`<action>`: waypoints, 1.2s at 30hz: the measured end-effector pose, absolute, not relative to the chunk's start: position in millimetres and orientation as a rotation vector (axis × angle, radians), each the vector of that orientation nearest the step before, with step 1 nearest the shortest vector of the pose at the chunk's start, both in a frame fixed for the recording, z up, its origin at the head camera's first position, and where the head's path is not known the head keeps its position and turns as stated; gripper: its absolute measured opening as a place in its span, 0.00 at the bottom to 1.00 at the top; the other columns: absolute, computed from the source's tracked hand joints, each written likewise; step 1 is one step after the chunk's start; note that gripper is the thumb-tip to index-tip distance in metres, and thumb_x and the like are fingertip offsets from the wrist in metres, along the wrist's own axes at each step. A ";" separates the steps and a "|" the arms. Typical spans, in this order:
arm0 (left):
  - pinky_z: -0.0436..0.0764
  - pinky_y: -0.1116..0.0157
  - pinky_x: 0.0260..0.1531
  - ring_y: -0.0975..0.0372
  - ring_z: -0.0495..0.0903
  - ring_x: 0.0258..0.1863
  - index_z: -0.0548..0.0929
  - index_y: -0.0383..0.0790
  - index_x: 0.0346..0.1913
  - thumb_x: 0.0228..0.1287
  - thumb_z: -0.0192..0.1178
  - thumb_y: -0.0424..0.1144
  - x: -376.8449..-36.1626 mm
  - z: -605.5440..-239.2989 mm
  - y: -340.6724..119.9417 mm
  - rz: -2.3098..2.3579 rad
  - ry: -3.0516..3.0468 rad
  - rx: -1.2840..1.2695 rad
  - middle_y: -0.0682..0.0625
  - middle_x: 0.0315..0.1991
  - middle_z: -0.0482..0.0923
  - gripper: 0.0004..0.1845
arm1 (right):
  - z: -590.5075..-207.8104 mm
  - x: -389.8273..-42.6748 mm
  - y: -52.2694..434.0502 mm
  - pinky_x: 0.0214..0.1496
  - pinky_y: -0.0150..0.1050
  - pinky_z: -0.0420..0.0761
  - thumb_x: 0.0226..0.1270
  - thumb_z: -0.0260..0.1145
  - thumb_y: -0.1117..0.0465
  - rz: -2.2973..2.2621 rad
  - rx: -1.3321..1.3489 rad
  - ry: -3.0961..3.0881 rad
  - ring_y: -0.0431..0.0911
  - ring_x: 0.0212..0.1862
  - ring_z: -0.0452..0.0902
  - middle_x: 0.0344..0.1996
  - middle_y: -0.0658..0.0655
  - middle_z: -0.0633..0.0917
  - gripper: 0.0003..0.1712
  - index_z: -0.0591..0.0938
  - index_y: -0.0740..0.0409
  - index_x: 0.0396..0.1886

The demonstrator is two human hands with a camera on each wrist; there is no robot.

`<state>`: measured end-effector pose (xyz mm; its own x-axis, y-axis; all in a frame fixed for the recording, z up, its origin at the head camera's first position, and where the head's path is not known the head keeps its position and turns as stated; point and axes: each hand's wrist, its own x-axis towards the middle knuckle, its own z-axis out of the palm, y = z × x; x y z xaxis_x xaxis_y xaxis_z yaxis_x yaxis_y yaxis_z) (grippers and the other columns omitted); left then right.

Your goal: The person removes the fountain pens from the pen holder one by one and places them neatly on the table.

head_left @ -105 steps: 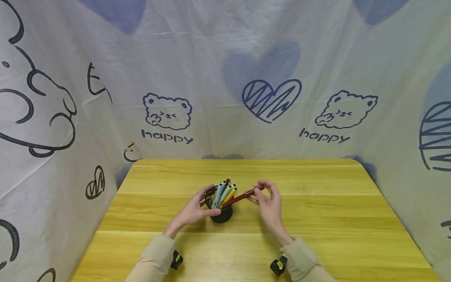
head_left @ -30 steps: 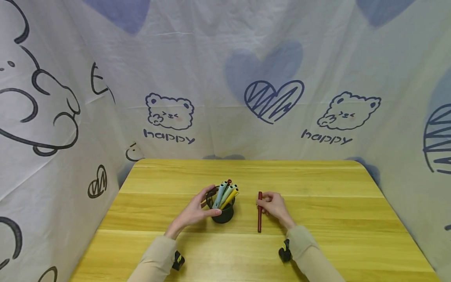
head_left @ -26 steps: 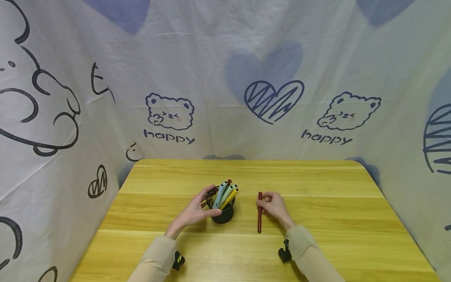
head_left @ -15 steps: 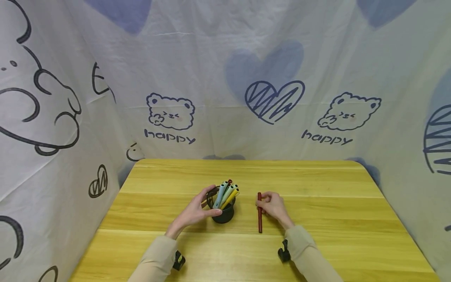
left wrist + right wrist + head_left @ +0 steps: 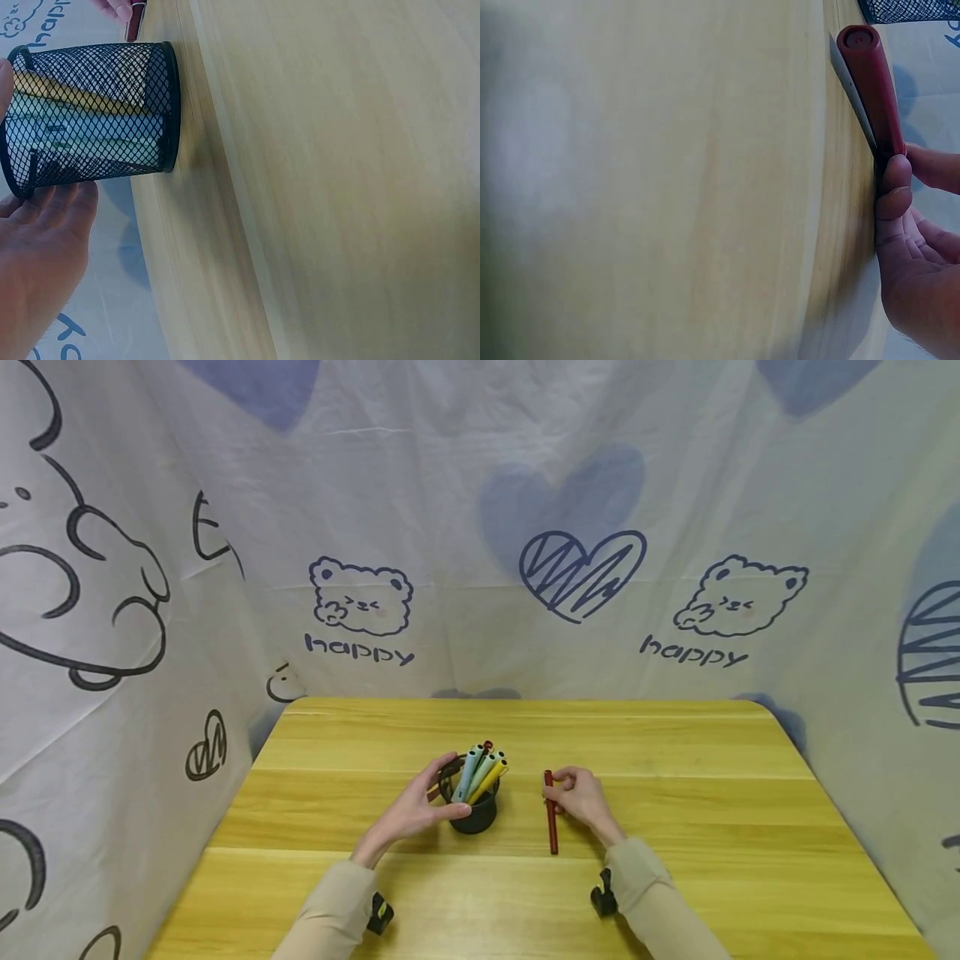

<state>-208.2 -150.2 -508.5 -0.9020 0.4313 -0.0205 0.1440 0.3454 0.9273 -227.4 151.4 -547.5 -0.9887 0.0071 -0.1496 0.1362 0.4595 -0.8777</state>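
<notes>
One dark red pen [image 5: 551, 814], smooth and cylindrical, lies flat.

Bright even light, soft short shadows, head view curved at edges, wrist views blurred up close.

Left hand [image 5: 411, 811] cupped, fingers curled; right hand [image 5: 583, 799] low, fingertips pinching, forearms converging

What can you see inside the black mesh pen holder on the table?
The mesh pen holder holds several markers: light blue, green and yellow barrels, and a red tip behind them. Their lower ends blur behind the mesh, and the left hand covers one side, so the exact count is unclear.
</notes>
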 end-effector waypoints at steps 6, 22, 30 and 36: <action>0.59 0.41 0.76 0.38 0.54 0.78 0.53 0.36 0.80 0.61 0.72 0.43 -207.8 -508.1 -150.3 1.573 2.350 0.515 0.39 0.80 0.53 0.51 | -549.3 -227.7 151.1 0.24 0.34 0.81 0.65 0.71 0.65 -1.567 0.126 2.592 0.41 0.20 0.80 0.26 0.56 0.78 0.19 0.81 0.72 0.52; 0.62 0.43 0.75 0.42 0.57 0.78 0.55 0.40 0.79 0.57 0.75 0.47 -204.9 -503.4 -148.6 1.530 2.419 0.458 0.41 0.80 0.55 0.53 | -551.7 -229.5 149.6 0.23 0.33 0.80 0.64 0.71 0.66 -1.577 0.117 2.607 0.40 0.18 0.78 0.25 0.56 0.80 0.20 0.81 0.72 0.53; 0.64 0.41 0.74 0.40 0.60 0.76 0.58 0.46 0.79 0.56 0.75 0.52 -203.4 -503.1 -144.2 1.519 2.461 0.409 0.42 0.79 0.57 0.52 | -553.0 -230.2 149.4 0.23 0.32 0.79 0.64 0.71 0.65 -1.567 0.124 2.617 0.41 0.19 0.78 0.25 0.56 0.79 0.20 0.81 0.72 0.53; 0.64 0.41 0.74 0.39 0.61 0.76 0.58 0.43 0.79 0.55 0.76 0.50 -203.0 -505.6 -142.5 1.566 2.445 0.405 0.41 0.79 0.57 0.52 | -552.5 -229.3 149.9 0.24 0.33 0.80 0.65 0.71 0.65 -1.570 0.122 2.610 0.41 0.19 0.79 0.25 0.57 0.80 0.21 0.81 0.72 0.54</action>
